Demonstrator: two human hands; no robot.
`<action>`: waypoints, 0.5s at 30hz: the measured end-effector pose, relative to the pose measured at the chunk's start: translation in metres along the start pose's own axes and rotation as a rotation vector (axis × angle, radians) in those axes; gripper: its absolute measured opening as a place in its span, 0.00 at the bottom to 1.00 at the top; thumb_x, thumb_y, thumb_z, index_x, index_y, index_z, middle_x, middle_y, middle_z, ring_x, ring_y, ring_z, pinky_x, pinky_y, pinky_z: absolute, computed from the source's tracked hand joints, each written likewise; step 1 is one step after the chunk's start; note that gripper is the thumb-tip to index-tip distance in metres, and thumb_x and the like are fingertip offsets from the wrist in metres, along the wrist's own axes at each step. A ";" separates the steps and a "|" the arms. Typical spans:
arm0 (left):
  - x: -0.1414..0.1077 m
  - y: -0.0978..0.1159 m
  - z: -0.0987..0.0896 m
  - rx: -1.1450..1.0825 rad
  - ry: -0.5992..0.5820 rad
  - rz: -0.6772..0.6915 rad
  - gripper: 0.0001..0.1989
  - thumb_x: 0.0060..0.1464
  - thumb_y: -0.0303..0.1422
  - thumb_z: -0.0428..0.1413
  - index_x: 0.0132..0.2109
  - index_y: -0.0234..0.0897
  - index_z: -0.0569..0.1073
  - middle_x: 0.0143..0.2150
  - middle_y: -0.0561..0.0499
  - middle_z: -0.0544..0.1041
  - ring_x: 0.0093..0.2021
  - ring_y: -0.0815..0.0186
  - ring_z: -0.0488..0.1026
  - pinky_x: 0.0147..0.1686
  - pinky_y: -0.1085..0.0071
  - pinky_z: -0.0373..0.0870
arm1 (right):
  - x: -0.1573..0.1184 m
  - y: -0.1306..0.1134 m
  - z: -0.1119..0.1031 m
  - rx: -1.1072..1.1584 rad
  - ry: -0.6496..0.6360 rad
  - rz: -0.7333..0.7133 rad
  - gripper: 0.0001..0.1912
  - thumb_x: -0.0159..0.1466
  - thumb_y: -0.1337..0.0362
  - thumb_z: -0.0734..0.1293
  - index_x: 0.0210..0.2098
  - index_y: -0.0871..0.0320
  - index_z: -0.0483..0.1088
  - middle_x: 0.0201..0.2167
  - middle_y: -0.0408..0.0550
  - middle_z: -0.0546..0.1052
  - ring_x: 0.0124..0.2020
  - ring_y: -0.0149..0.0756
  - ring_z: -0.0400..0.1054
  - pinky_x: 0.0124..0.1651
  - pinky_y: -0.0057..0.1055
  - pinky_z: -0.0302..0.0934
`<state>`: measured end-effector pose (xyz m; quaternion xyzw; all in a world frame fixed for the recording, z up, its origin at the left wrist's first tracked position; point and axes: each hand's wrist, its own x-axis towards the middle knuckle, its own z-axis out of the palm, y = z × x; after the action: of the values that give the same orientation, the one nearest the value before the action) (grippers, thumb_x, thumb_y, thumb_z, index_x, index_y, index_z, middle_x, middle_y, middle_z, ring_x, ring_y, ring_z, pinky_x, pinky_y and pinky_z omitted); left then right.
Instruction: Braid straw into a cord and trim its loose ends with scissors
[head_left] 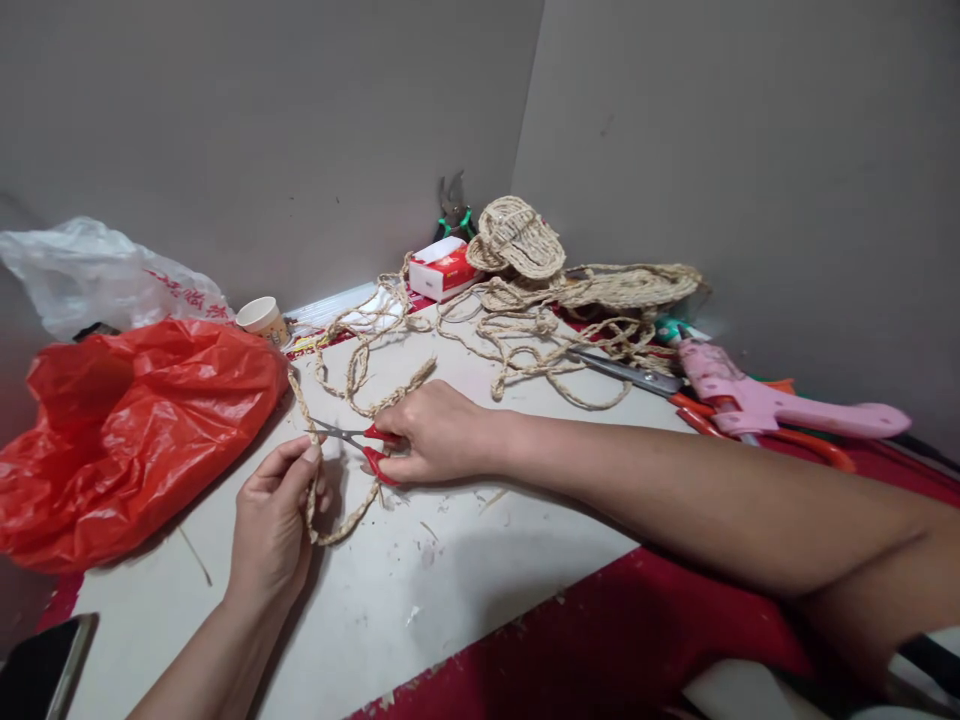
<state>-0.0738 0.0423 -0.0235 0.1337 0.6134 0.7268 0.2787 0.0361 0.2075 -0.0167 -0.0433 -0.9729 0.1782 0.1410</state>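
My left hand [281,505] pinches a length of braided straw rope [341,530] between thumb and fingers, above the white board. The rope loops down below the hand and curves to the right. My right hand [435,435] is closed around the red handles of small scissors [345,434]. Their blades are spread and point left, with the rope between or right beside them, just above my left thumb. A frayed rope end [420,375] pokes out beyond my right hand. Some of the right fingers are hidden behind the hand.
A red plastic bag [150,440] lies left, with a paper cup [261,318] behind it. Coiled rope [630,290], woven straw soles [521,238], a red-white box [441,268] and pliers [454,205] stand at the back. Large shears [637,375] and a pink glue gun [780,400] lie right.
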 end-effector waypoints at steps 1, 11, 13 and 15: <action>0.001 0.000 0.000 0.001 0.010 0.006 0.11 0.40 0.32 0.68 0.33 0.35 0.77 0.17 0.59 0.66 0.17 0.75 0.60 0.18 0.79 0.58 | 0.000 0.000 -0.001 -0.063 -0.028 0.004 0.16 0.57 0.53 0.63 0.24 0.59 0.70 0.19 0.44 0.71 0.20 0.27 0.52 0.27 0.29 0.38; 0.000 0.000 0.002 0.054 0.059 0.018 0.11 0.40 0.31 0.68 0.34 0.33 0.79 0.16 0.58 0.65 0.17 0.76 0.59 0.16 0.79 0.55 | 0.001 -0.004 -0.012 -0.333 -0.120 0.008 0.20 0.63 0.51 0.60 0.35 0.62 0.74 0.29 0.56 0.79 0.29 0.40 0.71 0.30 0.32 0.48; -0.001 0.001 0.003 0.063 0.072 0.016 0.11 0.39 0.30 0.68 0.33 0.33 0.79 0.16 0.58 0.65 0.17 0.75 0.59 0.16 0.79 0.55 | 0.001 -0.004 -0.011 -0.340 -0.126 -0.008 0.20 0.63 0.52 0.59 0.34 0.62 0.74 0.29 0.57 0.79 0.29 0.41 0.71 0.30 0.32 0.49; -0.001 0.001 0.003 0.066 0.077 0.016 0.10 0.39 0.29 0.68 0.33 0.33 0.79 0.16 0.58 0.65 0.16 0.75 0.59 0.16 0.79 0.55 | 0.000 -0.003 -0.010 -0.339 -0.116 -0.034 0.20 0.63 0.52 0.59 0.33 0.62 0.73 0.29 0.56 0.79 0.29 0.41 0.71 0.28 0.32 0.48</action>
<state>-0.0721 0.0439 -0.0217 0.1198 0.6461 0.7130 0.2446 0.0386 0.2082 -0.0062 -0.0399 -0.9961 0.0116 0.0781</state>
